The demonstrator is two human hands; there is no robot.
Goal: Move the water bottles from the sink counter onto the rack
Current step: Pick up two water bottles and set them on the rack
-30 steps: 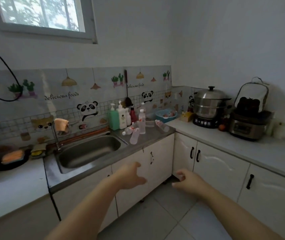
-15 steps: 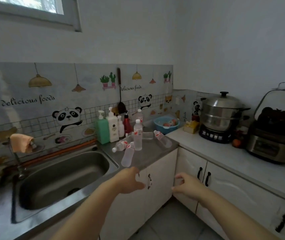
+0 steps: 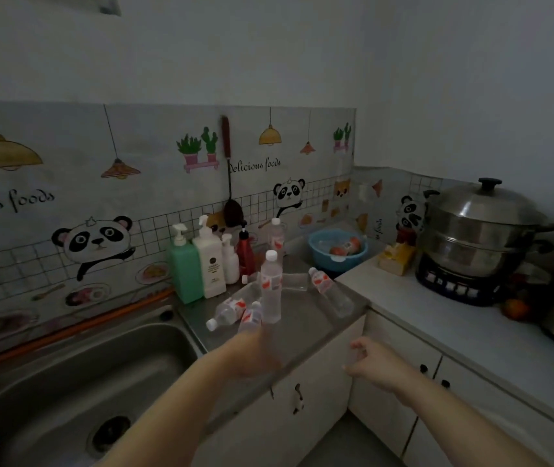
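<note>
Though blurred, left fingers [image 3: 258, 343] near lying bottle [image 3: 251, 317], grip unclear; right hand [image 3: 375, 365] slack, empty

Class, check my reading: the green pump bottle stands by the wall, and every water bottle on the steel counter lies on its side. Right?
Not quite. In the head view the green pump bottle stands by the wall, but one upright water bottle stands among the lying bottles, and a second upright bottle stands behind it.
</note>
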